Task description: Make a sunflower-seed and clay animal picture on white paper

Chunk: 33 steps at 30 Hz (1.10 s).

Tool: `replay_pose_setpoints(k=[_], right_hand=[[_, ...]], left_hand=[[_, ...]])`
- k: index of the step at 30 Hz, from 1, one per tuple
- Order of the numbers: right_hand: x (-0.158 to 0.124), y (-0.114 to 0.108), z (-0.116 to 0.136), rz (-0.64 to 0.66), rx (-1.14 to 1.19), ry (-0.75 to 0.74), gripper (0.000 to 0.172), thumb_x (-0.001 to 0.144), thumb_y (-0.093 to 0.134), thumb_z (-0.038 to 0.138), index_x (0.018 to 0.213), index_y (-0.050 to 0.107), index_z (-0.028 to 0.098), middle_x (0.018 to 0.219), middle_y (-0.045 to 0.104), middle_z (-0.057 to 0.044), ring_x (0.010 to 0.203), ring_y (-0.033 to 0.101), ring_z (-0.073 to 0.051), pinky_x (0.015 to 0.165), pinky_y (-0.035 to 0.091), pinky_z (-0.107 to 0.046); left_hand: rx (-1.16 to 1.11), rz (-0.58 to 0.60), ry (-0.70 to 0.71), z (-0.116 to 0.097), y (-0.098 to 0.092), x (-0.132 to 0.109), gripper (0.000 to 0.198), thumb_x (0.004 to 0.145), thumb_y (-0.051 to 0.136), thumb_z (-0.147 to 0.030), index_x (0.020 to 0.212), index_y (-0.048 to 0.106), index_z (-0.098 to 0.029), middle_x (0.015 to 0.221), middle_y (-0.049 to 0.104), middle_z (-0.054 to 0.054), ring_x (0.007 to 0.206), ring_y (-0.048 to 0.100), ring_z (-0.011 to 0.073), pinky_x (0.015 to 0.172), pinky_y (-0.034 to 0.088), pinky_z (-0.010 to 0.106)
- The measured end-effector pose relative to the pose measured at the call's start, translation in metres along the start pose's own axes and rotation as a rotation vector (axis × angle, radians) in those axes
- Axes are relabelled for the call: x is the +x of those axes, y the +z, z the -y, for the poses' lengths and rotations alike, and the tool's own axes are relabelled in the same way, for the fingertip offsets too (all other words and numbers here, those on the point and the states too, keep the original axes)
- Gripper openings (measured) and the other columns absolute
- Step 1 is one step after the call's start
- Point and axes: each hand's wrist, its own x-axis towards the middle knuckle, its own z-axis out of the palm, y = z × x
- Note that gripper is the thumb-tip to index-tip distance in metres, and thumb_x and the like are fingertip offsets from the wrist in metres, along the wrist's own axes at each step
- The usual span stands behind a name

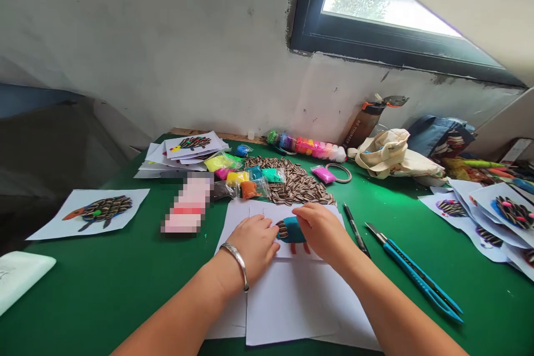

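A bird-like shape of flattened blue modelling clay [292,230] with reddish legs lies on white paper [292,300]. Several striped sunflower seeds [282,229] sit in its left end. My left hand [253,240], with a silver bangle at the wrist, rests on the paper at that end; its thumb and forefinger are apart, fingertips close to the seeds. My right hand [320,229] is over the clay's right side with fingers bent together; whatever they pinch is hidden.
Behind the paper are a sunflower seed pile [296,178] and bagged coloured clay [237,178]. At right lie a pen [356,231] and blue utility knife [417,275], blade showing. Finished seed pictures [104,211] lie left; others [496,217] are stacked right. A bottle [362,125] stands behind.
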Motion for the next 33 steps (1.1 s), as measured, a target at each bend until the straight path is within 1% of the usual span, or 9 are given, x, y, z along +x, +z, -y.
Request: replay_pose_setpoints(k=[3,6,11,16,18,22,24,29,33], right_hand=[[0.024,0.004,-0.002,-0.046,-0.108,-0.052,0.030,0.086,0.045,0.006,0.094,0.071,0.018,0.087,0.065,-0.007,0.082,0.058,-0.016,0.072,0.039,-0.024],[0.040,0.012,-0.009,-0.037,-0.206,-0.063,0.027,0.085,0.046,0.006,0.089,0.070,0.018,0.086,0.064,-0.007,0.082,0.057,-0.017,0.072,0.038,-0.025],[0.042,0.024,-0.017,-0.014,-0.288,-0.078,0.023,0.088,0.047,0.012,0.079,0.067,0.018,0.079,0.062,-0.006,0.075,0.055,-0.017,0.066,0.034,-0.027],[0.041,0.025,-0.016,-0.003,-0.329,-0.093,0.021,0.085,0.045,0.006,0.077,0.062,0.016,0.080,0.059,-0.008,0.072,0.054,-0.018,0.065,0.033,-0.028],[0.041,0.023,-0.017,-0.036,-0.318,-0.092,0.021,0.085,0.043,0.004,0.079,0.060,0.016,0.081,0.059,-0.009,0.075,0.054,-0.019,0.067,0.035,-0.028],[0.028,0.010,-0.025,-0.257,-0.053,0.049,0.021,0.092,0.038,0.016,0.090,0.060,0.016,0.082,0.062,-0.007,0.076,0.056,-0.018,0.069,0.039,-0.028],[0.015,0.003,-0.026,-0.278,0.182,0.119,0.019,0.092,0.041,0.024,0.094,0.060,0.019,0.081,0.064,-0.004,0.071,0.057,-0.017,0.066,0.042,-0.027],[-0.011,-0.004,-0.011,-0.161,0.760,0.270,0.014,0.083,0.054,0.031,0.086,0.061,0.020,0.073,0.062,-0.001,0.064,0.061,-0.015,0.058,0.048,-0.026],[-0.014,0.003,-0.001,0.019,1.041,0.319,0.011,0.082,0.052,0.030,0.085,0.055,0.020,0.069,0.056,0.002,0.044,0.058,-0.013,0.036,0.043,-0.024]], left_hand=[[0.005,-0.008,0.000,0.001,0.003,0.000,0.014,0.087,0.052,-0.023,0.093,0.062,-0.017,0.092,0.063,0.008,0.094,0.056,0.0252,0.089,0.045,0.040],[0.026,0.004,-0.008,0.002,0.005,0.000,0.014,0.086,0.053,-0.024,0.093,0.063,-0.017,0.093,0.063,0.008,0.095,0.056,0.0258,0.088,0.045,0.041],[0.029,-0.008,-0.007,0.001,0.006,-0.001,0.012,0.086,0.054,-0.024,0.092,0.062,-0.018,0.094,0.063,0.008,0.097,0.054,0.0256,0.089,0.045,0.041],[0.020,0.015,-0.010,-0.001,0.003,-0.002,0.011,0.085,0.055,-0.024,0.091,0.062,-0.018,0.096,0.062,0.008,0.098,0.054,0.0259,0.090,0.045,0.042],[0.025,0.025,-0.019,-0.002,0.002,-0.002,0.013,0.085,0.055,-0.024,0.093,0.062,-0.018,0.098,0.062,0.008,0.100,0.054,0.0263,0.091,0.045,0.042],[0.022,0.041,-0.024,-0.003,-0.001,-0.001,0.015,0.085,0.054,-0.024,0.096,0.062,-0.018,0.100,0.062,0.009,0.103,0.053,0.0267,0.094,0.043,0.043],[0.016,0.046,-0.021,-0.003,-0.001,-0.001,0.013,0.085,0.054,-0.024,0.094,0.062,-0.018,0.099,0.063,0.008,0.102,0.054,0.0258,0.094,0.043,0.042],[0.000,0.016,-0.011,0.000,0.000,0.001,0.012,0.088,0.051,-0.022,0.092,0.062,-0.018,0.096,0.064,0.007,0.099,0.056,0.0242,0.093,0.044,0.041],[-0.006,-0.017,0.001,0.001,0.003,0.002,0.017,0.089,0.049,-0.022,0.099,0.062,-0.017,0.101,0.065,0.008,0.109,0.054,0.0267,0.098,0.041,0.044]])
